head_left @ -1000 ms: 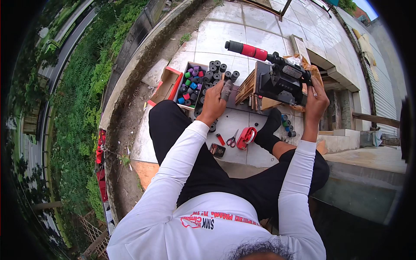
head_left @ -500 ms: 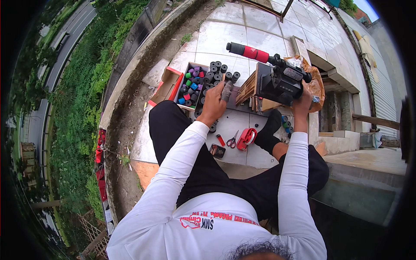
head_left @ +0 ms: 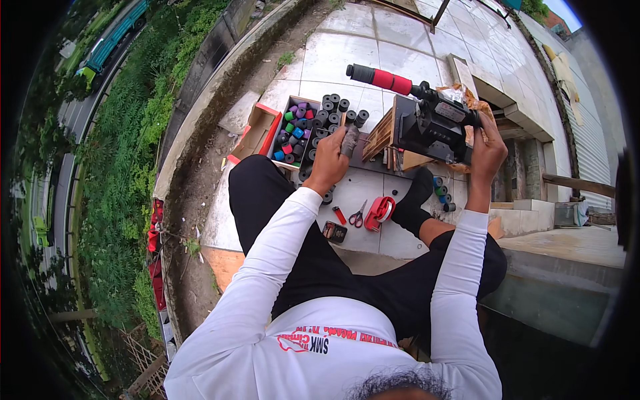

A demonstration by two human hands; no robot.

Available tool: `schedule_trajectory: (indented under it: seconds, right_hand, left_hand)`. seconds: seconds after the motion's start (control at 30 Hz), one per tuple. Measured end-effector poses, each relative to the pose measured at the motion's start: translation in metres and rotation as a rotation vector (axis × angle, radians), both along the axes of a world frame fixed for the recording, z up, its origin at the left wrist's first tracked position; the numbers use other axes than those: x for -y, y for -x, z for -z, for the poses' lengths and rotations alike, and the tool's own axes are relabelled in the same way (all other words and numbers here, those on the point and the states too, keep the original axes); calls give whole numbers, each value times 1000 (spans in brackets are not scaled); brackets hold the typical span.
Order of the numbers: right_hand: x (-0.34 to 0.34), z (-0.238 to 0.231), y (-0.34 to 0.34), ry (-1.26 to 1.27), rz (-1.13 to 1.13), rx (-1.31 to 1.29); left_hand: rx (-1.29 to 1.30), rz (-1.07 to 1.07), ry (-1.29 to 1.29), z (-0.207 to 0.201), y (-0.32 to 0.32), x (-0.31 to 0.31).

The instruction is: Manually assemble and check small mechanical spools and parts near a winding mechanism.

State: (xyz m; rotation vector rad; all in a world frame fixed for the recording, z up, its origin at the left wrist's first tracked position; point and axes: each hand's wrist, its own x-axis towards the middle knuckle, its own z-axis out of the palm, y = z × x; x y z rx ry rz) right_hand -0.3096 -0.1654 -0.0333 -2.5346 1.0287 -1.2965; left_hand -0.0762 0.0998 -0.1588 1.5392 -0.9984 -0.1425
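- The black machine is ahead of the person, its red-sleeved bar reaching left.
- The right grip is bent at the knob on the machine's right end; whether it clasps or merely touches, I cannot tell.
- The left grip is left of the machine, fingers curled; I cannot tell what they hold.
- Left of the machine: wood, dark rolls, coloured rolls.
- Nearer the person than the machine: scissors, red dispenser.
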Motion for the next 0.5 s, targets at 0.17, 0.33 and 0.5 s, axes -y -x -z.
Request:
schedule_trajectory:
  seconds: [0.17,0.33,0.5]
  right_hand:
    - [36,9,-21,2,-41,-39]
    - [31,25,-35,-105,5,-105]
    - [68,81,1,-181,30,-223]
  left_hand:
    - [-20,13,34,-2,-1,-1]
    - [-22,-6,-29,-1,-3,-6]
    - [-32,18,-3,-5,3,3]
